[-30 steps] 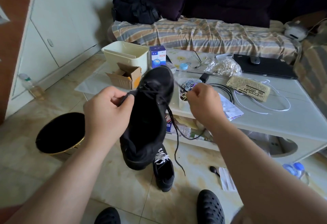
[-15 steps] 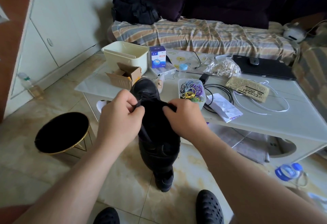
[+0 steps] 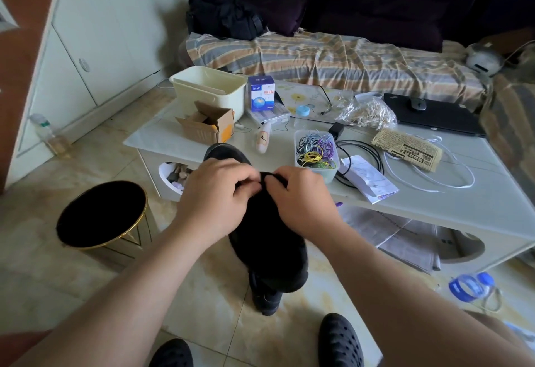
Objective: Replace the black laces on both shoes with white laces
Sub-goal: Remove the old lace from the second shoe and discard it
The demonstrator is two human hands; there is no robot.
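I hold a black shoe (image 3: 267, 239) in the air in front of the low table, toe pointing away from me. My left hand (image 3: 215, 201) and my right hand (image 3: 301, 201) meet at its upper middle, and the fingers of both pinch the black lace (image 3: 265, 178) there. The rest of that lace is hidden by my hands and the dark shoe. A second black shoe (image 3: 266, 297) stands on the floor right under the held one, mostly covered by it. A loose white lace (image 3: 451, 175) lies on the table at the right.
The white coffee table (image 3: 477, 201) carries a tub of coloured cords (image 3: 315, 152), a cardboard box (image 3: 207, 126), a cream bin (image 3: 210, 88), a black cable, papers and a laptop. A black round bin (image 3: 101, 214) stands on the floor at the left. My two black clogs are at the bottom edge.
The shoe has come down from toe-up and closer to me. My right hand, which pulled the black lace out sideways, has returned to the shoe, and both hands now pinch at its middle.
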